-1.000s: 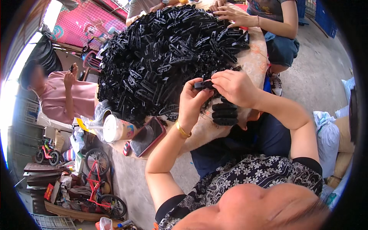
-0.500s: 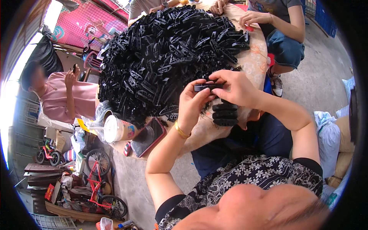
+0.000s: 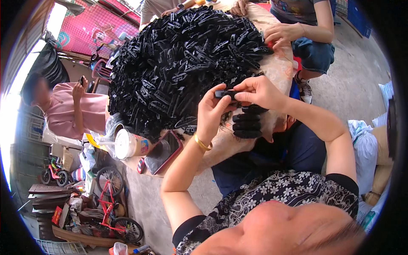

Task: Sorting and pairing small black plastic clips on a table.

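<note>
Between my two hands is a small, long black plastic piece (image 3: 225, 93), held level above the near edge of the pile. My left hand (image 3: 210, 109) pinches its left end with thumb and fingers. At the other end, the thumb and fingertips of my right hand (image 3: 262, 94) close on it and hide part of it. Just below my right hand, several similar black pieces (image 3: 247, 126) lie stacked side by side on the cloth-covered table (image 3: 216, 146). A large heap of black plastic pieces (image 3: 170, 72) covers most of the tabletop beyond my hands.
At the near left table edge are a phone with a red rim (image 3: 163, 152) and a lidded drink cup (image 3: 127, 144) with a straw. A person in pink (image 3: 80, 102) sits left; another person's hand (image 3: 278, 35) works at the far right. A red bicycle (image 3: 108, 204) stands lower left.
The black piece has turned slightly in my fingers, and my hands have shifted a little. At the far right, the other person's hand has moved slightly nearer.
</note>
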### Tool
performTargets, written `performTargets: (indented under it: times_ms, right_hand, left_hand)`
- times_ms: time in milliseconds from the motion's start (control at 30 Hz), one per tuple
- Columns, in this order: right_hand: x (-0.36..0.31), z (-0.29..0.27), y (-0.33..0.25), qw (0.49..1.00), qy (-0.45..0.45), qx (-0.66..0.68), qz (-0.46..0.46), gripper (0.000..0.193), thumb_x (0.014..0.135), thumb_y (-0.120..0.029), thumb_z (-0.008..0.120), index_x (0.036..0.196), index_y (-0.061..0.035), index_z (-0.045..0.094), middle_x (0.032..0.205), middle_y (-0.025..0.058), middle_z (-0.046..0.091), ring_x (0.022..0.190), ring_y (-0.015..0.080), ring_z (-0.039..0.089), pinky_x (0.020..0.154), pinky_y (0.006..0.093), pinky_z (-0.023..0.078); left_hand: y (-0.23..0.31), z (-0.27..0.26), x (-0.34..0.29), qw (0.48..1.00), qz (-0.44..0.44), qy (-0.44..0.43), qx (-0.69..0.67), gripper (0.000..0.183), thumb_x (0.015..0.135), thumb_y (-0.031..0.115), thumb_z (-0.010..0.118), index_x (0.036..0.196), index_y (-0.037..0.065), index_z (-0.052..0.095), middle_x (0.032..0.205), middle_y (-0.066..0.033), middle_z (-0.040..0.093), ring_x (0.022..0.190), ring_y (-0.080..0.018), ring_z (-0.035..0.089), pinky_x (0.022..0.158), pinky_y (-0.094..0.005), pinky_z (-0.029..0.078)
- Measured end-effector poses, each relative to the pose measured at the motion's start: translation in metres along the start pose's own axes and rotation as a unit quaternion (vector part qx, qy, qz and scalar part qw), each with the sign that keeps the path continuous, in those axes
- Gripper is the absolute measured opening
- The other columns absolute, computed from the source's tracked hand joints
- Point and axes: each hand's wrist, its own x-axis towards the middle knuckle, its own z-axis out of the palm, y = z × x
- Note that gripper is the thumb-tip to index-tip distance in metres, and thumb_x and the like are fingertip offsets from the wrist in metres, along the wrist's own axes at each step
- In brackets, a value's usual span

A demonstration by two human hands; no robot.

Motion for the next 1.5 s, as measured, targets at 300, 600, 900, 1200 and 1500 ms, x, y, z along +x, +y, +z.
performTargets:
  times_ms: [300, 600, 900, 1200, 1500]
  right_hand:
    - [-0.001, -0.008, -0.002, 0.997, 0.016, 0.016, 0.076, 0.023, 0.082, -0.016, 0.068, 0.093, 0.0045, 0.065, 0.077, 0.0043, 0.065, 0.060, 0.0074, 0.060, 0.054, 0.0192, 0.050]
    - [-0.002, -0.039, -0.009, 0.995, -0.032, -0.086, 0.043, 0.020, 0.081, -0.013, 0.065, 0.092, 0.0038, 0.065, 0.077, 0.0071, 0.066, 0.063, 0.0106, 0.062, 0.057, 0.0236, 0.051]
    - [-0.009, -0.073, -0.015, 0.882, -0.131, -0.443, -0.092, 0.017, 0.074, -0.013, 0.065, 0.087, -0.0019, 0.066, 0.079, 0.0108, 0.065, 0.075, 0.0266, 0.062, 0.070, 0.0349, 0.049]
    - [0.014, -0.080, 0.031, 0.798, 0.029, -0.589, -0.124, 0.015, 0.078, -0.011, 0.059, 0.091, -0.0056, 0.062, 0.096, 0.0107, 0.060, 0.093, 0.0297, 0.058, 0.082, 0.0389, 0.046]
    - [0.013, -0.083, 0.014, 0.821, 0.113, -0.521, -0.205, 0.010, 0.073, -0.008, 0.065, 0.080, -0.0033, 0.058, 0.079, 0.0112, 0.061, 0.077, 0.0301, 0.060, 0.069, 0.0385, 0.046]
  left_hand:
    - [0.009, -0.025, 0.010, 0.945, 0.088, 0.091, 0.300, 0.023, 0.092, 0.015, 0.055, 0.107, 0.000, 0.061, 0.094, -0.0050, 0.064, 0.073, -0.0107, 0.058, 0.061, -0.0209, 0.048]
    - [0.035, -0.077, 0.007, 0.629, 0.080, 0.163, 0.756, 0.028, 0.077, 0.016, 0.067, 0.099, 0.001, 0.060, 0.097, -0.0143, 0.057, 0.092, -0.0312, 0.054, 0.080, -0.0382, 0.045]
    - [0.021, -0.060, 0.002, 0.610, 0.087, 0.107, 0.780, 0.037, 0.072, 0.009, 0.069, 0.105, 0.000, 0.055, 0.100, -0.0171, 0.053, 0.093, -0.0338, 0.053, 0.082, -0.0385, 0.045]
    - [0.021, -0.070, 0.007, 0.670, 0.094, 0.146, 0.722, 0.029, 0.071, 0.014, 0.064, 0.097, 0.002, 0.061, 0.095, -0.0143, 0.058, 0.085, -0.0290, 0.059, 0.076, -0.0377, 0.048]
    - [0.036, -0.055, 0.009, 0.913, 0.198, 0.229, 0.274, 0.022, 0.090, 0.009, 0.055, 0.110, 0.002, 0.052, 0.106, -0.0144, 0.060, 0.085, -0.0173, 0.062, 0.073, -0.0289, 0.052]
